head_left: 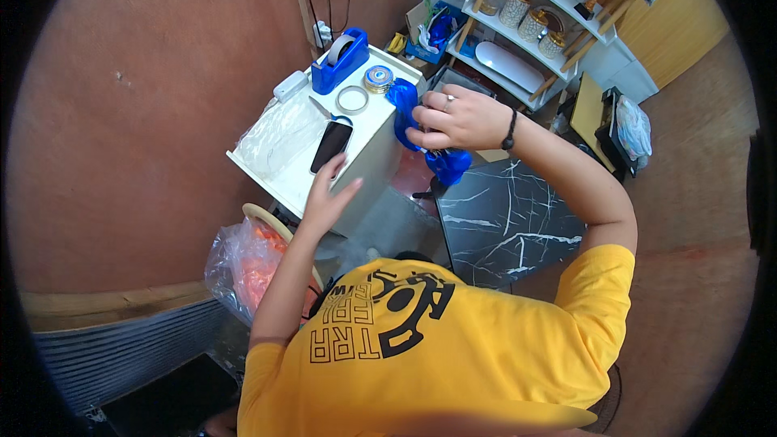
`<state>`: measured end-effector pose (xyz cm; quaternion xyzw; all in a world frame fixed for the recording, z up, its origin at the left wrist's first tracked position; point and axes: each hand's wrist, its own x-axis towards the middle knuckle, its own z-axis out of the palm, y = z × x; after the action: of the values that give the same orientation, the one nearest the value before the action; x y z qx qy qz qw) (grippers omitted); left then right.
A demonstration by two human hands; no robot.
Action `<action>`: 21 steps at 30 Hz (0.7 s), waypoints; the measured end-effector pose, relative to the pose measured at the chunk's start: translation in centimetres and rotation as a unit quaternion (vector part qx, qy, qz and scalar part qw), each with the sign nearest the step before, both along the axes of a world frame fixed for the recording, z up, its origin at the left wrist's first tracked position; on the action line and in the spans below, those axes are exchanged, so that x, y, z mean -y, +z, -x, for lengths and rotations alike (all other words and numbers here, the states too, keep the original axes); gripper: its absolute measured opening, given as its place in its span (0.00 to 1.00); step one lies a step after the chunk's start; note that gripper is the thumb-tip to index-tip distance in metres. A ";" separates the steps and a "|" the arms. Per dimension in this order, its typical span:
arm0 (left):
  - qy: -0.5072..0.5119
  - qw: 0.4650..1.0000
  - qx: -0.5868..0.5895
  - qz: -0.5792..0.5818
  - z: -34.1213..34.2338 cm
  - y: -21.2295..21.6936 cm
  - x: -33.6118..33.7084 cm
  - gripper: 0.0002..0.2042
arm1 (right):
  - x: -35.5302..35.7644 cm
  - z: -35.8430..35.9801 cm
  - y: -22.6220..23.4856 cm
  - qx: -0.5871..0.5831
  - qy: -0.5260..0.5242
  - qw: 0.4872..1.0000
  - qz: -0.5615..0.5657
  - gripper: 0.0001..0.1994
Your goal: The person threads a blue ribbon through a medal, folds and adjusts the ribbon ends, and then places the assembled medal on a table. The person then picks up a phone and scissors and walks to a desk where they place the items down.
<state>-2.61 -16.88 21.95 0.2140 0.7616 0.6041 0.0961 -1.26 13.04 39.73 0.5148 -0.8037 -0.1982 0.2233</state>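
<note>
My right hand (460,120) is closed around a bunch of shiny blue ribbon (402,105) beside the right edge of a white cabinet (303,188). More ribbon hangs below my fingers, over the corner of a black marbled table (518,218). The fingertips hide whatever else is in the grip. My left hand (325,198) holds nothing, its thumb and fingers apart, close to the lower end of a black phone (330,146) on the cabinet top. Past the phone are a blue-handled tool (341,120), partly covered, a tape roll (353,99) and a round tin (378,78).
A blue tape dispenser (340,63) stands at the cabinet's back edge, near a small white box (290,86). Clear plastic (275,139) covers the cabinet's left side. A bag of orange things (252,267) sits by my left forearm. Shelves (518,32) with jars and trophies stand behind.
</note>
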 end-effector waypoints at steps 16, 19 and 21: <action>-0.024 0.999 0.021 -0.030 4.3 7.1 -11.0 0.16 | 1.5 6.7 -2.1 0.065 0.036 0.995 -0.064 0.41; 0.004 0.999 0.027 -0.043 4.9 5.8 -11.4 0.12 | 1.0 8.0 -3.3 0.073 0.055 0.994 -0.055 0.40; 0.023 0.998 0.001 -0.062 5.2 4.8 -11.9 0.11 | 0.8 8.6 -3.8 0.077 0.058 0.994 -0.051 0.40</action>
<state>-7.77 -5.02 26.76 0.2016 0.7274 0.6522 0.0698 -9.91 12.27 35.97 0.5850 -0.7760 -0.1855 0.1454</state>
